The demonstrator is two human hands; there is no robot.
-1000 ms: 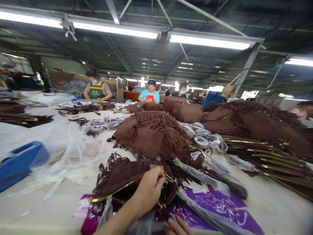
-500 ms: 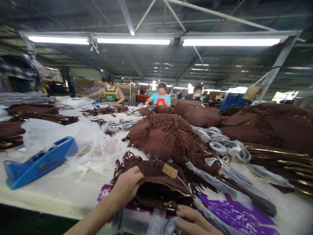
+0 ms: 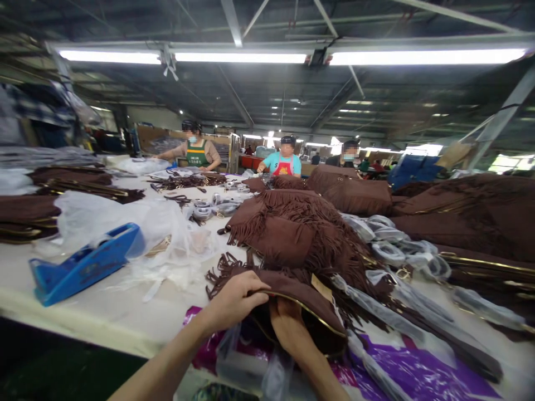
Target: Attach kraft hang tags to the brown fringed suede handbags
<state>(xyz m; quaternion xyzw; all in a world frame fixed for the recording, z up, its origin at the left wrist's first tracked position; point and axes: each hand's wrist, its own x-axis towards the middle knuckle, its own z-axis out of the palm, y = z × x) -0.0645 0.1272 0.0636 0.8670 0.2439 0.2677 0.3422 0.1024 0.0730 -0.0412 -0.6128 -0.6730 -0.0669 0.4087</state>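
Observation:
A brown fringed bag (image 3: 317,309) lies at the table's front edge, its gold-zippered mouth facing me and gaping. My left hand (image 3: 240,298) is closed on the left part of the bag's upper rim, thumb and fingers pinching it. My right hand (image 3: 286,317) reaches in through the mouth; its fingers are hidden inside. A tan paper tag (image 3: 321,288) hangs from the bag on a white string. Just behind rests a heap of more brown fringed bags (image 3: 292,239). Purple plastic packaging (image 3: 388,362) lies under and beside the open bag.
To the left stands a blue tape dispenser (image 3: 87,267) beside crumpled white plastic sheeting (image 3: 112,217). Plastic-wrapped straps (image 3: 388,253) and stacked brown bags (image 3: 480,223) fill the right side. Several co-workers, one in a green apron (image 3: 195,154), are across the table (image 3: 167,320).
My right hand has gone from the bag's lower right rim into its mouth. The upper rim is lifted and the opening wider. The view has shifted slightly.

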